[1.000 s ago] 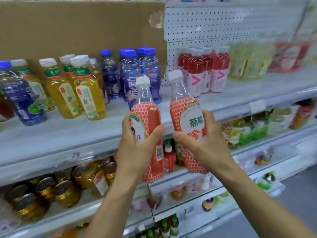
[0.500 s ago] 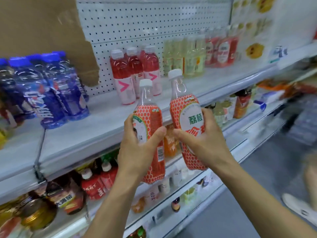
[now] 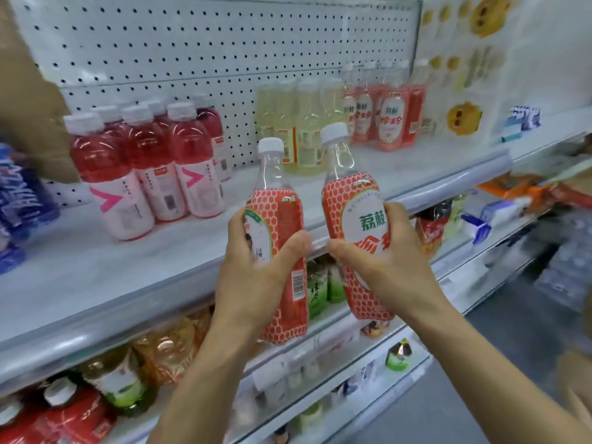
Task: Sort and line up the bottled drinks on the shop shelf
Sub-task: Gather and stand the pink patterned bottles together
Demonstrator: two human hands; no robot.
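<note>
Blue bottles (image 3: pixel 16 200) sit blurred at the far left of the shelf (image 3: pixel 96 261), in front of a brown cardboard sheet (image 3: pixel 35 100) that leans against the white pegboard (image 3: pixel 192 43). Next along, red bottles (image 3: pixel 144 168) with white caps and pink arrow labels stand upright and packed close, in rows running back toward the pegboard. Right of them a bare stretch of shelf reaches the front lip. In front of that lip, off the shelf and in the air, the left grip (image 3: pixel 253 274) is wrapped round the left bottle (image 3: pixel 282 219): the thumb lies across the label just above the barcode, and the fingers curl round the far side. This bottle has a white cap, a clear neck and an orange honeycomb label, and it stands nearly upright. Behind it, at the back of the shelf, stand pale yellow bottles (image 3: pixel 301 129). Just beside the left bottle, with a narrow gap between, is the right bottle (image 3: pixel 352 200), of the same kind and slightly higher. The right grip (image 3: pixel 381 267) clasps it, thumb pressed on the white oval with green characters, fingers curled round its right side. The two thumb tips are near each other but apart. Between the held bottles, green-labelled bottles (image 3: pixel 317 290) show on the lower shelf (image 3: pixel 455 267). Farther right on the top shelf, against the pegboard, stand orange bottles (image 3: pixel 384 123) whose labels look like those on the held pair. Beyond them is a white panel (image 3: pixel 512 75) with blurred yellow stickers.
</note>
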